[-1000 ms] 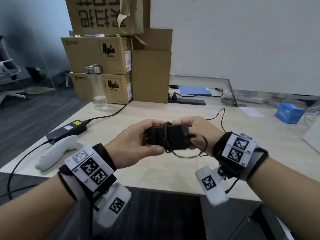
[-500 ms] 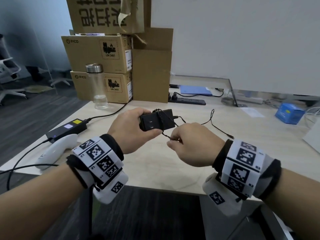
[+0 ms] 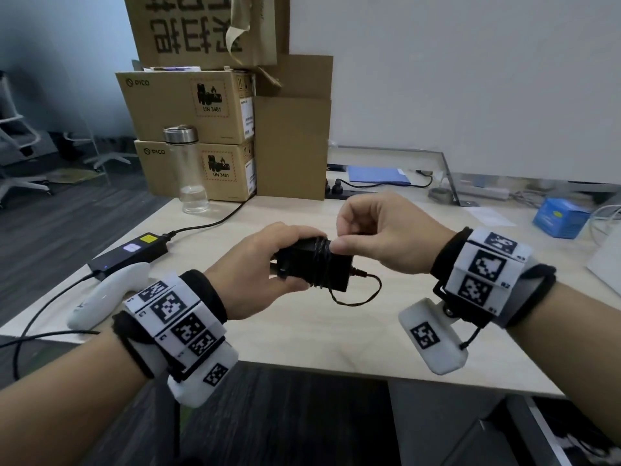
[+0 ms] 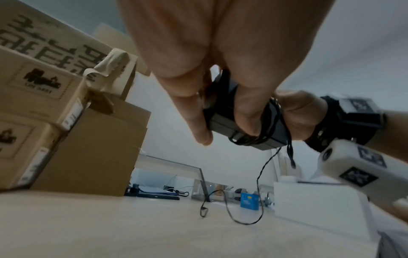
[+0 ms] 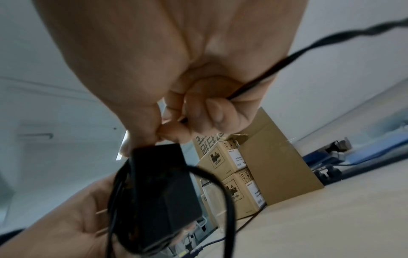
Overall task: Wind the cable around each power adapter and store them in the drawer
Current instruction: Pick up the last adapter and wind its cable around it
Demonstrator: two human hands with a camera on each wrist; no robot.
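A small black power adapter (image 3: pixel 314 269) is held above the desk, its thin black cable (image 3: pixel 359 297) looped several times round its middle. My left hand (image 3: pixel 258 267) grips the adapter's left end, fingers curled under it (image 4: pixel 245 122). My right hand (image 3: pixel 379 230) is above the right end and pinches the cable (image 5: pixel 253 83) between curled fingers, thumb pressing on the windings. A short loose loop with the plug end hangs below the adapter. A second, larger black adapter (image 3: pixel 129 253) lies on the desk at the left, its cables trailing. No drawer shows.
A white controller (image 3: pixel 104 297) lies by the desk's front-left edge. Stacked cardboard boxes (image 3: pixel 201 129) and a clear bottle (image 3: pixel 188 169) stand at the back left. A power strip (image 3: pixel 346 191), blue folder and blue box (image 3: pixel 559 216) sit at the back.
My right hand has risen from below the adapter to above it, carrying the cable over. More cable is wound on; the long tail on the desk is now a short loop.
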